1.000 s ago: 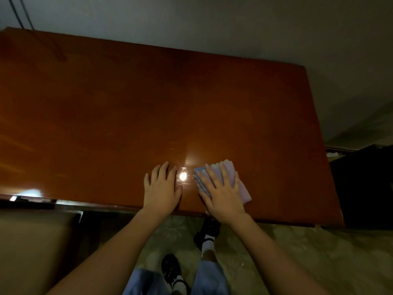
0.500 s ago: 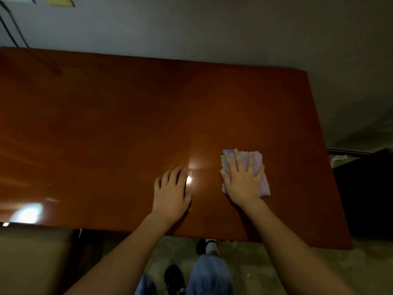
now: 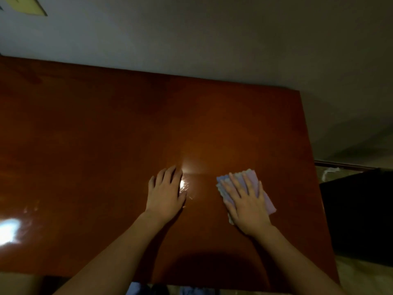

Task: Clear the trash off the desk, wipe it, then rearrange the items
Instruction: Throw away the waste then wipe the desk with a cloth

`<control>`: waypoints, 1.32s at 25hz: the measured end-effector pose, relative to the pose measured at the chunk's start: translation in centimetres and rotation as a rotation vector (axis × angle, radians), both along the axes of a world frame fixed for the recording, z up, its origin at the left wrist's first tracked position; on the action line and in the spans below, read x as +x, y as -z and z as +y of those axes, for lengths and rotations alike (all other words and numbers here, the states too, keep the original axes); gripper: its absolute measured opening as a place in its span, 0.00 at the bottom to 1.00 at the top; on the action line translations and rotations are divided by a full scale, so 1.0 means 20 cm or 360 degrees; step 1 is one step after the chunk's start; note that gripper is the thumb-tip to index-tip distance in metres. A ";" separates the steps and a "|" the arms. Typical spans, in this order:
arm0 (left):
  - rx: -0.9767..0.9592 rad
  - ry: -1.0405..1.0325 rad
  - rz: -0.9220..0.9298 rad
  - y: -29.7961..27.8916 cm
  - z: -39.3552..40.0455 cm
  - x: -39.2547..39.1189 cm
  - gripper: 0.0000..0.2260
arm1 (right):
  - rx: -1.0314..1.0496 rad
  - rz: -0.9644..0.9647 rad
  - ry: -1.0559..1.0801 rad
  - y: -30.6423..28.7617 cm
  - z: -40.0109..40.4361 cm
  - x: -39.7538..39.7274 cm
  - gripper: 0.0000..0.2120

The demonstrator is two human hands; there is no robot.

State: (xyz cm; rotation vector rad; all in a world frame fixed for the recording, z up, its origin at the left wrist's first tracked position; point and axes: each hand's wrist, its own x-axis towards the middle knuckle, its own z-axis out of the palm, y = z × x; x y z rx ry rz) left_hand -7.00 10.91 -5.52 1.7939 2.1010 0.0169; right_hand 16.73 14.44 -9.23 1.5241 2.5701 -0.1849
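I see the right hand (image 3: 246, 204) flat w/ fingers spread, pressing a folded pale purple cloth (image 3: 266, 198) onto the glossy brown desk (image 3: 106, 145), right of center near the front edge. Left hand (image 3: 165, 196) lies flat, fingers straight, palm on bare wood beside a light glare (image 3: 182, 184), apart from the cloth.

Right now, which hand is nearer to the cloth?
Right. The right hand lies flat on the cloth, pressing it to the desk; the left hand rests apart, to its left.
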 end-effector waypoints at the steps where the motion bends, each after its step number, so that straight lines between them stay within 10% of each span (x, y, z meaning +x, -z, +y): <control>1: -0.0002 -0.0007 0.0001 0.00 0.04 -0.01 0.27 | 0.0019 0.0017 0.0120 0.00 0.12 -0.05 0.27; 5: -0.0008 -0.0051 0.0023 0.00 0.19 -0.03 0.28 | -0.0065 0.0111 0.0272 -0.01 0.39 -0.40 0.32; 12: -0.0017 -0.0106 0.0014 -0.01 0.41 0.00 0.27 | -0.0031 -0.0021 -0.0414 0.00 0.31 -0.12 0.24; 20: -0.0001 -0.0125 -0.0046 -0.01 0.50 -0.04 0.28 | -0.0128 0.0103 0.0380 -0.05 0.89 -0.30 0.27; 28: -0.0032 -0.0194 -0.0006 -0.01 0.69 -0.09 0.28 | -0.0088 0.0050 -0.0640 0.00 0.83 -0.30 0.23; 33: 0.0007 -0.0205 -0.0024 0.00 0.82 -0.09 0.28 | -0.0132 -0.0001 -0.0100 -0.05 1.18 -0.13 0.30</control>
